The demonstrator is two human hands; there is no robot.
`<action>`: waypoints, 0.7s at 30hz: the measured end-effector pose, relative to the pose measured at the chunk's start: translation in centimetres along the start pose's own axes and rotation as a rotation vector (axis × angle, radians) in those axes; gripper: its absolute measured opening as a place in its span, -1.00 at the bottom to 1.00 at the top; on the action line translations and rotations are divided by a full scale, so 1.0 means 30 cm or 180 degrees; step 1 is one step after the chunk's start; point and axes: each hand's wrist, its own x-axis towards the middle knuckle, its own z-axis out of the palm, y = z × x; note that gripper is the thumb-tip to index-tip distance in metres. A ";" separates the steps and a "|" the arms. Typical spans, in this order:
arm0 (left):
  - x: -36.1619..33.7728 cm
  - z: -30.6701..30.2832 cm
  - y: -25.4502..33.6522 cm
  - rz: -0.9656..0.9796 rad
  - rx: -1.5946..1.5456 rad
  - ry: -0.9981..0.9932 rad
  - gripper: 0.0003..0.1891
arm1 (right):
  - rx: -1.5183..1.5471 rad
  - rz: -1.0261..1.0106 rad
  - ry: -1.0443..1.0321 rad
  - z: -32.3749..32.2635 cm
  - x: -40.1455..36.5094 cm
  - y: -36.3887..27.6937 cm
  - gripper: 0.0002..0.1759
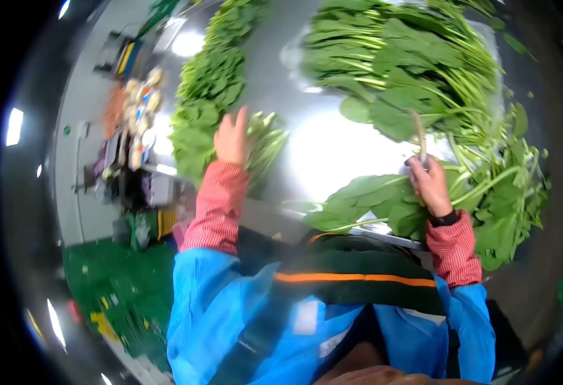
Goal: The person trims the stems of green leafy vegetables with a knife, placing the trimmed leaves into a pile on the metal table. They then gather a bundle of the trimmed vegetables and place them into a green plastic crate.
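Note:
My left hand lies over a long row of leafy greens, its fingers stretched out. Beside it, the pale cut stems of a small bunch point right and up. In my right hand is a slim, curved, knife-like tool, pointing up and away from me; its exact kind is blurred. Large loose greens lie under and left of that hand, touching the table's near edge. Above it spreads a big heap of long-stemmed greens.
The shiny metal table reflects a bright lamp. More loose leaves and stems lie at the right edge. To the left stand packed goods and a small box with yellow and blue parts. A green floor shows at lower left.

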 end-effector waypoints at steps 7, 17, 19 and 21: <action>-0.102 0.081 0.115 -0.0436 -0.0446 -0.0190 0.11 | -0.0932 -0.1218 0.1453 -0.226 0.071 -0.010 -0.67; 0.092 -0.131 0.674 0.1604 -0.2189 0.0368 -0.43 | -0.3303 -0.0404 0.1974 -0.602 0.428 -0.096 -0.48; 0.100 -0.183 0.778 0.1808 -0.2329 0.0027 -0.57 | -0.3286 -0.0826 0.1953 -0.579 0.360 -0.108 -0.56; 0.101 -0.226 0.858 0.1868 -0.2772 -0.0298 -0.69 | -0.2880 -0.1577 0.1749 -0.567 0.300 -0.076 -0.57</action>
